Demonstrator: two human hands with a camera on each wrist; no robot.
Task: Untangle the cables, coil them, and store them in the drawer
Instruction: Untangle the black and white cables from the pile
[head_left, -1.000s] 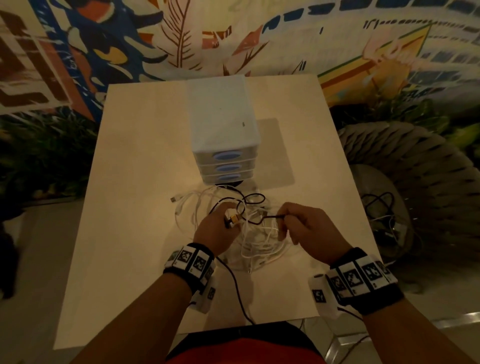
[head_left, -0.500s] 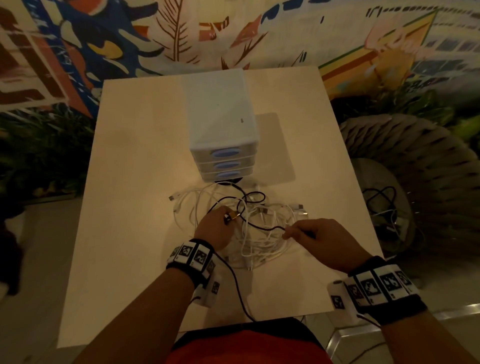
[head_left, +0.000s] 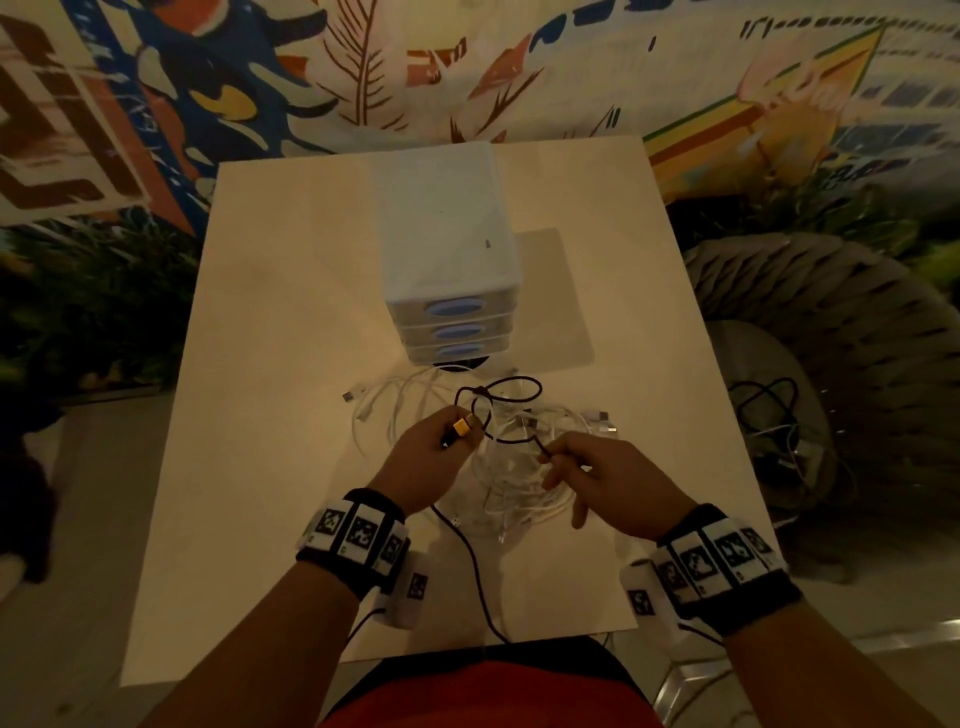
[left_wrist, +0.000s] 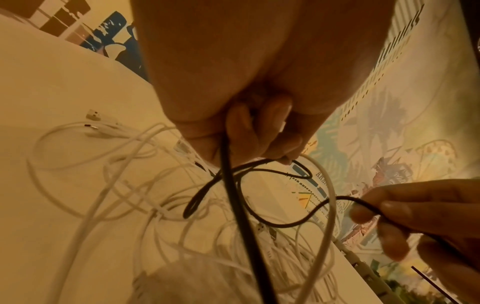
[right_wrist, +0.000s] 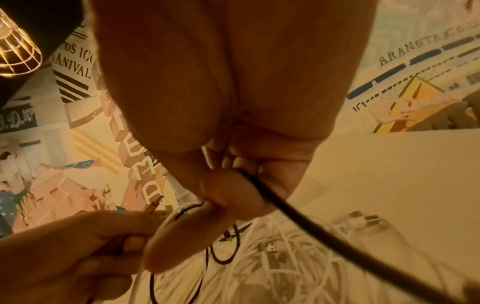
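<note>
Left hand (head_left: 434, 449) grips the black cable (head_left: 511, 395) near its yellow plug (head_left: 460, 428). Right hand (head_left: 605, 478) pinches the same cable above white cables (head_left: 524, 499) on the table (head_left: 270, 415)

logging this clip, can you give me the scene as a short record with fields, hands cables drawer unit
left hand: grips the black cable near its yellow plug
right hand: fingers pinch the same black cable further along
black cable: looped between the hands, still crossing the white cables
white cables: tangled pile on the table
drawer unit: three drawers, all closed, behind the pile
</note>
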